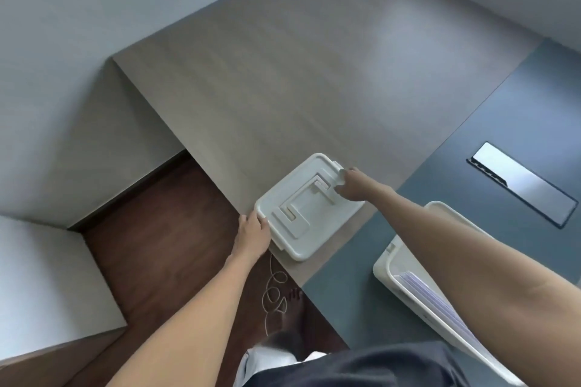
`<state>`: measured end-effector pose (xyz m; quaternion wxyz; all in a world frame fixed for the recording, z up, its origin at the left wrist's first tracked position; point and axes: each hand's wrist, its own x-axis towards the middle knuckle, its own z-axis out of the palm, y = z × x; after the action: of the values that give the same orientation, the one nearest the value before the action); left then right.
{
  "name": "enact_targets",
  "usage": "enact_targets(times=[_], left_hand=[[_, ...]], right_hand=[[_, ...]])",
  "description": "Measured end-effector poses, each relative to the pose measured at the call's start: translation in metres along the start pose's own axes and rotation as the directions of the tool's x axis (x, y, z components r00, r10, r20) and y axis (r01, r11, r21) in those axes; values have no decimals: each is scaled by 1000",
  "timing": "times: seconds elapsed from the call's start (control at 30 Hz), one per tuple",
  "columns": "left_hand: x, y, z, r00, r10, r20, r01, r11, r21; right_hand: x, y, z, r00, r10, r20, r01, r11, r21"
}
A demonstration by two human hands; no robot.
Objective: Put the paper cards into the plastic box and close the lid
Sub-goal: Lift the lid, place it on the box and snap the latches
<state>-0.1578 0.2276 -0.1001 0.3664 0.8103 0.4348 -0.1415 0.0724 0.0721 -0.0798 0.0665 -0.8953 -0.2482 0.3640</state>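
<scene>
Here we hold the white plastic lid [306,204] at two opposite ends. Our left hand [253,236] closes over the near-left corner of the lid, fingers curled onto its rim at the table edge. Our right hand [353,184] grips the far-right end, with the fingertips wrapped over the latch tab there and the thumb pressed against the lid's side. Both hands are closed on the lid; neither holds anything else.

The lid lies flat, top face up, showing a raised rectangular relief pattern. It sits on the grey wood-grain table [283,72], close to the near-left edge, with one corner reaching slightly past that edge. Whether a second part lies under the lid we cannot tell.

The plastic box [408,286] stands well apart from the lid, to the right, on the dark blue section of the desk [503,141], partly hidden by our right forearm. It is open at the top. The paper cards [437,302], pale lilac, lie inside it as a stack leaning along its long wall.

Further right, a metal cable-port cover [522,182] is set flush in the blue surface. Below the table edge, a thin white cord [273,289] coils over the dark wooden floor [163,229]. Grey walls enclose the table on the left and far sides.
</scene>
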Motion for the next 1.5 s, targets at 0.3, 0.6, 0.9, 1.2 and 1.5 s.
enact_targets(times=[0.3,0.6,0.9,1.2,1.5], left_hand=[[6,-3,0,972,-236,-13,224,936,-272],[7,4,4,929,-353,109,369,865,-339],[-3,19,-4,958,-284,-36,265,929,-259],[11,82,-25,988,-49,-146,4,956,-293],[-4,180,-32,943,273,-190,-308,933,-189]], right_hand=[[1,5,6,993,111,-52,-110,994,15],[-5,-5,19,983,164,-80,-150,977,154],[-18,11,5,972,215,-91,-183,945,272],[-65,22,-72,915,256,-313,-140,926,350],[-148,92,-118,762,499,-413,-158,762,628]])
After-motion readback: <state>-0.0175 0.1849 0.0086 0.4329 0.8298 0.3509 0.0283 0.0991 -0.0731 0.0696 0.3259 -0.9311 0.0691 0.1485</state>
